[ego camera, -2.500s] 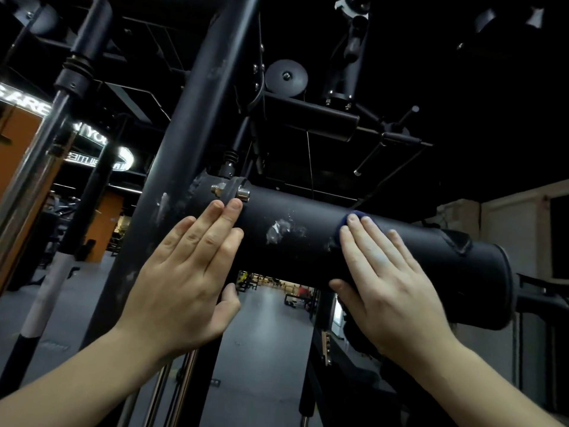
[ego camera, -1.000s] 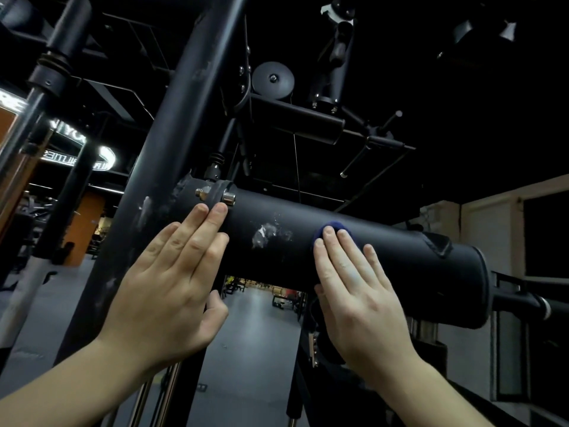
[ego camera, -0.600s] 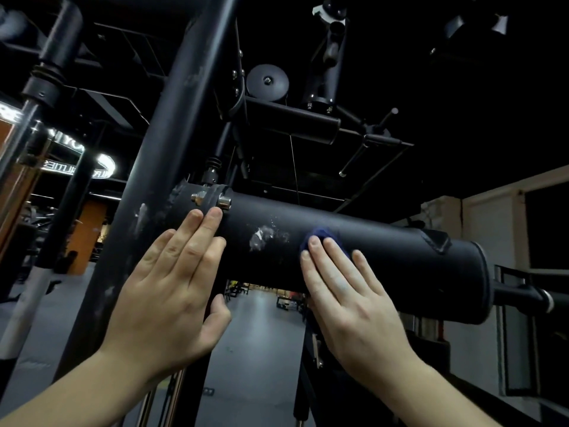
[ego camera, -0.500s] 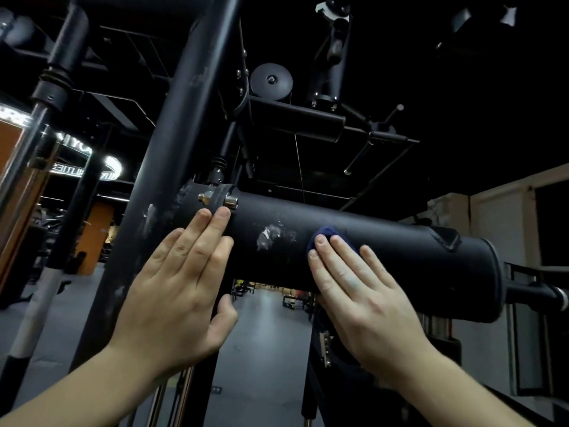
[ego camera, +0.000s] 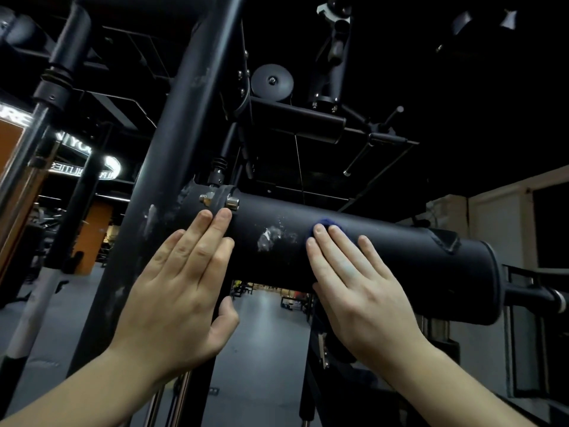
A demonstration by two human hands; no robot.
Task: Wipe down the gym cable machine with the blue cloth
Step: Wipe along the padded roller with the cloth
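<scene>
black and matte, the horizontal cylinder (ego camera: 415,263) of the cable machine (ego camera: 295,121) runs from a slanted frame post (ego camera: 172,149) on the left out towards the right, and both our grips lie on its near face.

our left grip (ego camera: 181,291) is released: the palm is flat and the fingers are straight and close together. it rests where the cylinder meets the post, with its fingertips (ego camera: 226,215) just below two silver bolts (ego camera: 232,202) on the collar. the thumb hangs free under the cylinder.

our right grip (ego camera: 360,291) is also flat and unclenched, fingers straight and slightly spread. it presses the blue cloth (ego camera: 323,221) against the middle of the cylinder. only a small dark-blue edge of the cloth shows, just past the first two fingertips; the rest is hidden under the palm. we cannot tell whether the thumb hooks round the underside.

between the two grips, a pale scuffed patch (ego camera: 269,238) marks the cylinder, apart from either hand. similar whitish wear shows on the post beside the joint. near the right end, a torn flap (ego camera: 446,241) lifts from the cylinder's covering.

above, a round pulley (ego camera: 272,83) sits on the dark upper frame. far left, a chrome rod (ego camera: 24,155) rises beside an orange wall (ego camera: 95,232) and a lit sign (ego camera: 83,172). grey floor (ego camera: 268,334) stretches away below the cylinder.
</scene>
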